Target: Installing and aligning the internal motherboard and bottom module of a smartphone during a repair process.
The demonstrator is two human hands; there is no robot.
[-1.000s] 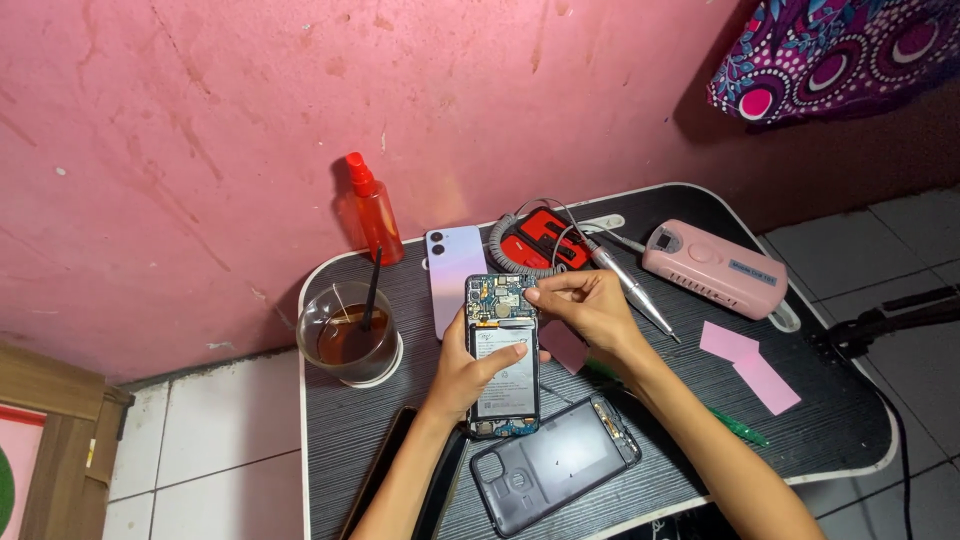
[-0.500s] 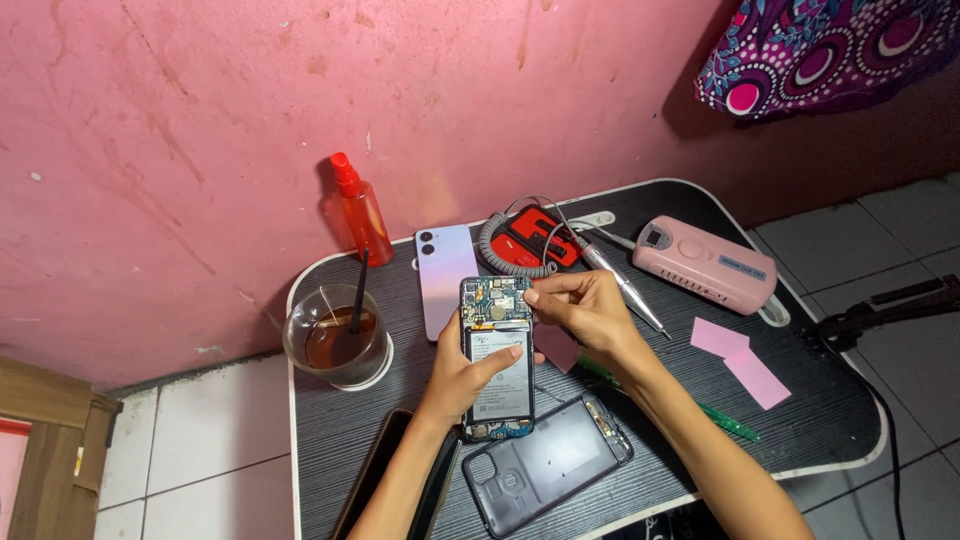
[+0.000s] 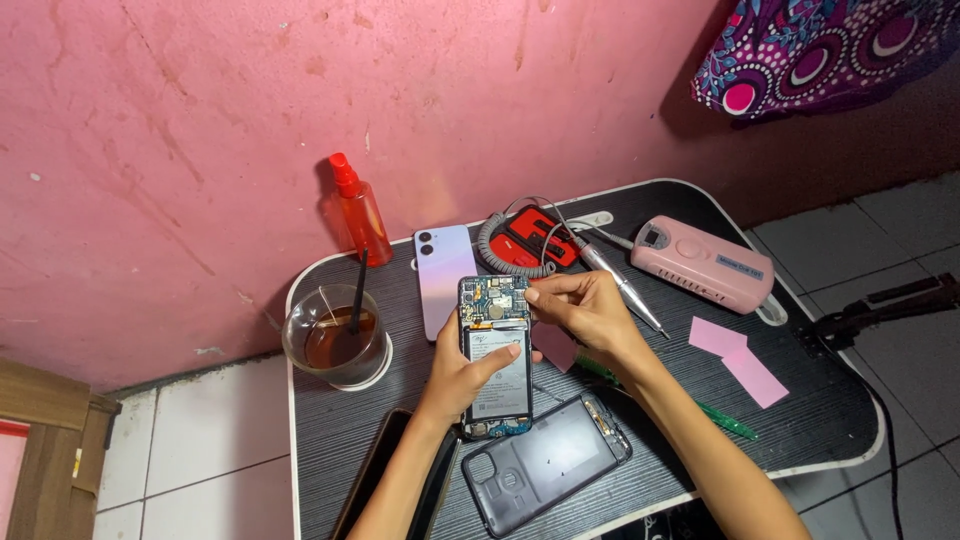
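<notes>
Our left hand (image 3: pixel 462 375) is wrapping around the opened phone (image 3: pixel 505 395) and holding it up just over the table (image 3: pixel 800 430), with the thumb lying across the battery. Our right hand (image 3: pixel 585 310) is pinching its fingertips together at the top right corner of the phone, by the little green board. We cannot tell if a tiny part is sitting between them. We think we are working on the board at the top of the phone, and the next touch there is calling for a soft, steady pinch while the left hand is gripping firmly. The phone's dark back cover (image 3: pixel 545 462) is lying just below the phone. A purple phone (image 3: pixel 445 275) is lying just above it to the left. A glass cup (image 3: pixel 335 345) of brown drink is standing left of the phone. A pen-like tool (image 3: pixel 620 285) and a pink box (image 3: pixel 700 262) are lying to the right of it.
</notes>
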